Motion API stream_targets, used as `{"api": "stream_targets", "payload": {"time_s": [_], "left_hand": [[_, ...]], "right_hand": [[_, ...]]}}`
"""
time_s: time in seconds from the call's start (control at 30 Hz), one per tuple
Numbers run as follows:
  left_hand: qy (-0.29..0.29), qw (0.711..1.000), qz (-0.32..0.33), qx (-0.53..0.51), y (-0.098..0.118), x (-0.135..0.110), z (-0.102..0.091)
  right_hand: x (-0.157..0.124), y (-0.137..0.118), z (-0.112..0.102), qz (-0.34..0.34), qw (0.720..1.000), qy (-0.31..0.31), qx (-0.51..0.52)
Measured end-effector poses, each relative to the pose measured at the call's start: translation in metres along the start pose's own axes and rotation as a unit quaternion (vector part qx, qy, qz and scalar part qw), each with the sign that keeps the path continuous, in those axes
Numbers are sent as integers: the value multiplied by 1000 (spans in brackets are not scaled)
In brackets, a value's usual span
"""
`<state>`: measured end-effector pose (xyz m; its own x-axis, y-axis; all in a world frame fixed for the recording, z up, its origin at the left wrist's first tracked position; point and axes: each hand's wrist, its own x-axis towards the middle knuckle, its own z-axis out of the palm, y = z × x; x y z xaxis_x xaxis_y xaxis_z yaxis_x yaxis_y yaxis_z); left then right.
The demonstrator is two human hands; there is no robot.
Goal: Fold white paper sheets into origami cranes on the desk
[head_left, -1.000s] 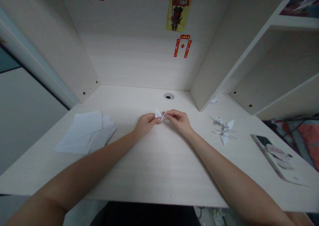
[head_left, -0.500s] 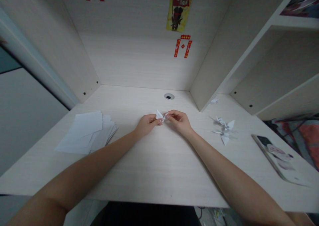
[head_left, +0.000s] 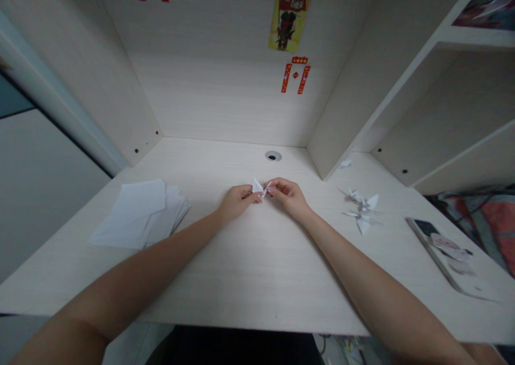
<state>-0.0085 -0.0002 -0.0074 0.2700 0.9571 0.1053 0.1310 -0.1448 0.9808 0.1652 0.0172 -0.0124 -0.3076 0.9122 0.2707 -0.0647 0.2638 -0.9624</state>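
Folded paper piece (head_left: 256,186): one, white, small, with a raised point. It sits between the two hands, over the rear half of the pale desk (head_left: 225,284); from where I stand I cannot tell whether it touches the desktop.

Left hand (head_left: 236,199): thumb and fingers closed, gripping the piece at its left side.

Right hand (head_left: 290,194): thumb and fingers pinched together on a narrow part at the right side of the piece; the exact contact is too small to make out.

Handling, as I judge it: next to no weight; crisp along the creases, yielding across the flat faces; dry, hardly slippery; easily crushed or torn at thin tips. Best held lightly at the layered middle, with fingertips alone for the narrow ends.

Nearby, right: folded paper figures (head_left: 363,224), white, in a loose cluster, well apart from the right hand; beyond them, a phone (head_left: 446,255), lying flat.

Nearby, left: white paper sheets (head_left: 140,204), in an uneven stack beside the left forearm.
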Motion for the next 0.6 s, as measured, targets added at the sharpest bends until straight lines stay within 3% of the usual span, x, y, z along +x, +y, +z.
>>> {"api": "stream_targets", "payload": {"time_s": [0.6], "left_hand": [[-25,1000,-2,-2,1,1,-3]], "right_hand": [[0,-3,3,-23,999,38,6]]}}
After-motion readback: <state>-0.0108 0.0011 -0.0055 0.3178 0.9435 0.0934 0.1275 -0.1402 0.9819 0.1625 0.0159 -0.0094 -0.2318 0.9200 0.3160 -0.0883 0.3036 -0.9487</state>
